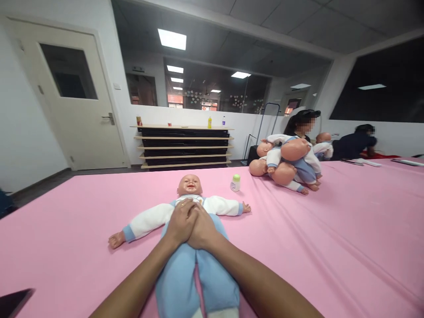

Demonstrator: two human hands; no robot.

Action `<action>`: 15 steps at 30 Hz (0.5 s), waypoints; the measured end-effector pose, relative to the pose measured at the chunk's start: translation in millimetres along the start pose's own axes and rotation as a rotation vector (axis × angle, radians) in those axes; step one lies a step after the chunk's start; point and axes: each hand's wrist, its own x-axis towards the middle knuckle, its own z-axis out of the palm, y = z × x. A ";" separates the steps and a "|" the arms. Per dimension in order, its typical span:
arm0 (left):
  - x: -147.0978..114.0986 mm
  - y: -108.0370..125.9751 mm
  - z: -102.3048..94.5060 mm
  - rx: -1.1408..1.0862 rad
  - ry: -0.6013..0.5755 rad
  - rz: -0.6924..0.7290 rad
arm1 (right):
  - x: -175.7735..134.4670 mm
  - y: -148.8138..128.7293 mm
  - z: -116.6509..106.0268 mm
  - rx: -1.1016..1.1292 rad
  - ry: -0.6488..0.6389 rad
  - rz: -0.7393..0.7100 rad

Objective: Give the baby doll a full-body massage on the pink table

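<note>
A baby doll (179, 269) in a white and light blue outfit lies on its back, arms spread wide, head away from me. My left hand (180, 221) rests on the doll's chest with its fingers laid flat. Beside it and touching it, my right hand (200, 226) presses on the same spot, and the fingers of both overlap. Neither hand is wrapped around anything. Part of the doll's chest and belly is hidden under my hands. Past the doll's right-hand side stands a small white bottle with a green cap (235, 183).
A pink-covered table (82, 207) bears everything. Several more dolls (285, 163) are piled at the back right, near a person (298, 123). Another person (353, 141) leans farther right. A dark flat object (15, 302) lies at the near left. Stacked shelving (185, 143) stands behind.
</note>
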 end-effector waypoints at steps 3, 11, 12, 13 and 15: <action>0.1 -17.5 -7.5 0.236 -0.030 0.061 | 2.2 4.9 3.8 -0.253 -0.030 -0.045; 1.8 -36.9 -11.9 0.509 -0.045 0.159 | 1.7 18.8 14.4 -0.674 -0.041 0.128; -0.1 -37.3 -11.9 0.547 -0.041 0.146 | 0.5 17.2 14.8 -0.698 -0.050 0.162; -2.2 -37.7 -12.0 0.585 -0.041 0.126 | -0.5 14.7 14.6 -0.726 -0.061 0.185; -6.9 -37.6 -12.1 0.647 -0.055 0.089 | -2.0 8.1 12.3 -0.778 -0.088 0.174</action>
